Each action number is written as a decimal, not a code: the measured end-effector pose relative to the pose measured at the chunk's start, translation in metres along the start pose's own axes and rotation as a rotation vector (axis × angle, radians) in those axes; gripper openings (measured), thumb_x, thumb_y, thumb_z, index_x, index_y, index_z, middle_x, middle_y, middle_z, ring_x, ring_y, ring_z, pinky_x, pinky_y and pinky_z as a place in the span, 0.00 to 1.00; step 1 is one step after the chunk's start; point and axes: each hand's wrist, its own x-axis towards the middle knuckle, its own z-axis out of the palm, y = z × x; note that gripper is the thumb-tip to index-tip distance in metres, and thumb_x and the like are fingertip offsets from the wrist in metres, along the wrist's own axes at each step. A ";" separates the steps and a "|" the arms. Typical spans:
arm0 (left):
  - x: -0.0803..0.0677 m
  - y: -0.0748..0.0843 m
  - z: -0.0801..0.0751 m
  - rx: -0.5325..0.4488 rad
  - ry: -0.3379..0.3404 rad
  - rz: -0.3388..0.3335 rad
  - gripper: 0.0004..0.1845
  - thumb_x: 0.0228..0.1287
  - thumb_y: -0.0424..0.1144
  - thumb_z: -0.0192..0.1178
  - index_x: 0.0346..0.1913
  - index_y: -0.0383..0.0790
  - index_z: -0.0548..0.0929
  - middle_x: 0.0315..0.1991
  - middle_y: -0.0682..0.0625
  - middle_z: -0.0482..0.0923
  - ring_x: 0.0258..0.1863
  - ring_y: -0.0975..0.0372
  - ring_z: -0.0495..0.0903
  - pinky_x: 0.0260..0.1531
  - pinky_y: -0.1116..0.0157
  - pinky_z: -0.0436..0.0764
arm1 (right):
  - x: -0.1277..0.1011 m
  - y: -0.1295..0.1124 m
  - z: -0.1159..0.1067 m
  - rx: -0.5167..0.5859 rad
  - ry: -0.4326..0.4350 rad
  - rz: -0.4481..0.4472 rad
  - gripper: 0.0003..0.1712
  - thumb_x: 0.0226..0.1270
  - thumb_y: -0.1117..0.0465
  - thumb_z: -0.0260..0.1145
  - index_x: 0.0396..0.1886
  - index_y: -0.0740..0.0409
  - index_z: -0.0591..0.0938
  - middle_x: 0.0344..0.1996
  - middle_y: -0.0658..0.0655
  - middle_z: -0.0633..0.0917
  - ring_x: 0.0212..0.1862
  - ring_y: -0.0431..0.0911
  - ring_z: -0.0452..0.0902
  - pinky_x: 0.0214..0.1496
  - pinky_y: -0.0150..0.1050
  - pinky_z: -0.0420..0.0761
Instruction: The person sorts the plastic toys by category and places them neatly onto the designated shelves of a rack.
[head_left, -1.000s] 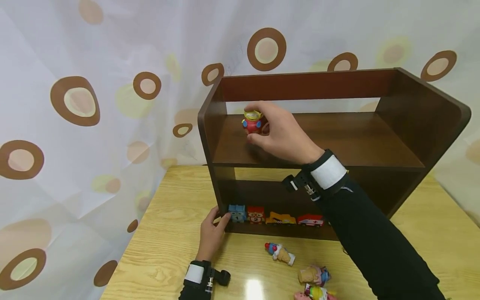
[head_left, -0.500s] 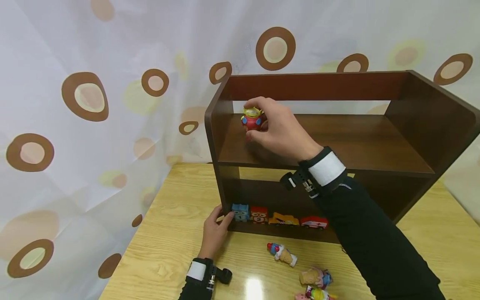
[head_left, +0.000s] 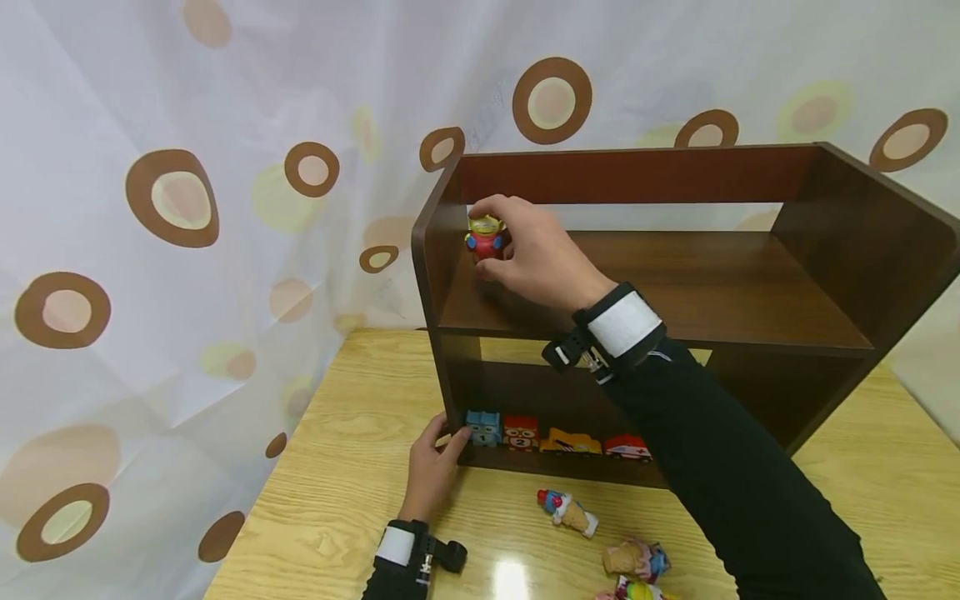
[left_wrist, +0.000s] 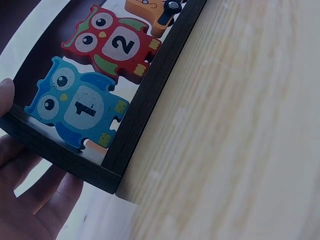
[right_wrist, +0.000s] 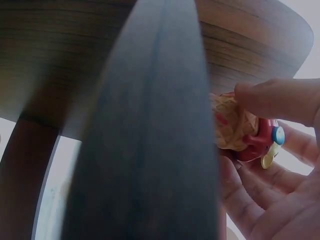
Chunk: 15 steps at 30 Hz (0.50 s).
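Observation:
My right hand [head_left: 536, 254] holds a small toy ice cream cone figure [head_left: 485, 239] between thumb and fingers, over the left end of the upper board of a dark brown wooden shelf [head_left: 712, 267]. The figure has a yellow-green head and a red body with blue spots; its waffle cone [right_wrist: 232, 125] shows in the right wrist view. My left hand [head_left: 432, 468] grips the lower front of the shelf's left side panel, thumb inside and fingers outside. Beside that thumb stands a blue owl block [left_wrist: 82, 107] marked 1, then a red owl block [left_wrist: 122, 45] marked 2.
Along the lower board, a yellow toy vehicle [head_left: 570, 442] and a red and white toy vehicle [head_left: 627, 447] follow the owls. On the wooden table [head_left: 300, 508], in front of the shelf, lie several ice cream toys [head_left: 570, 512]. A patterned white sheet [head_left: 247, 75] hangs behind.
My right hand has moved the toy figure a little to the left over the upper board, closer to the side panel. My left hand keeps its grip on the shelf.

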 end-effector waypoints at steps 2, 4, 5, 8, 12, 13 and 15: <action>-0.001 0.000 0.000 0.001 0.003 0.003 0.20 0.69 0.47 0.61 0.61 0.48 0.79 0.59 0.46 0.81 0.61 0.50 0.78 0.58 0.50 0.81 | 0.002 0.000 0.002 -0.008 -0.009 0.001 0.32 0.62 0.66 0.71 0.66 0.60 0.71 0.58 0.62 0.78 0.52 0.52 0.79 0.57 0.44 0.84; -0.001 -0.001 0.000 0.008 0.006 0.002 0.20 0.69 0.47 0.61 0.61 0.48 0.79 0.59 0.46 0.81 0.60 0.50 0.78 0.58 0.50 0.81 | 0.004 -0.001 0.004 -0.016 -0.016 0.006 0.32 0.62 0.66 0.71 0.66 0.59 0.71 0.57 0.62 0.78 0.53 0.52 0.79 0.57 0.44 0.84; -0.001 -0.002 0.000 0.012 0.007 0.003 0.20 0.69 0.48 0.61 0.61 0.48 0.79 0.59 0.46 0.81 0.60 0.50 0.78 0.58 0.51 0.82 | 0.005 -0.001 0.005 -0.017 -0.019 0.008 0.32 0.62 0.66 0.71 0.66 0.59 0.72 0.57 0.62 0.79 0.53 0.52 0.79 0.57 0.44 0.84; -0.001 -0.004 0.001 0.024 0.010 -0.003 0.20 0.69 0.48 0.61 0.62 0.48 0.79 0.59 0.47 0.82 0.60 0.51 0.79 0.57 0.51 0.82 | 0.006 0.000 0.007 -0.019 -0.023 0.012 0.31 0.62 0.66 0.71 0.65 0.59 0.72 0.57 0.62 0.79 0.52 0.53 0.80 0.56 0.45 0.84; 0.000 -0.004 0.001 0.029 0.006 0.002 0.20 0.69 0.48 0.61 0.62 0.48 0.79 0.59 0.47 0.81 0.61 0.50 0.78 0.57 0.52 0.82 | 0.007 0.002 0.010 -0.015 -0.029 0.015 0.31 0.62 0.65 0.71 0.64 0.58 0.72 0.57 0.62 0.80 0.51 0.53 0.81 0.56 0.44 0.84; 0.000 -0.003 0.001 0.027 0.005 0.005 0.20 0.69 0.48 0.61 0.62 0.48 0.79 0.59 0.46 0.81 0.61 0.50 0.78 0.57 0.51 0.82 | 0.007 0.002 0.011 -0.014 -0.032 0.016 0.31 0.62 0.65 0.71 0.64 0.58 0.72 0.57 0.61 0.80 0.51 0.52 0.81 0.56 0.44 0.84; 0.001 -0.002 0.001 0.026 0.001 0.007 0.20 0.70 0.48 0.61 0.61 0.48 0.79 0.59 0.46 0.81 0.61 0.50 0.78 0.57 0.51 0.82 | 0.007 0.003 0.012 -0.015 -0.036 0.022 0.31 0.62 0.65 0.71 0.64 0.59 0.72 0.58 0.61 0.80 0.53 0.52 0.80 0.57 0.44 0.84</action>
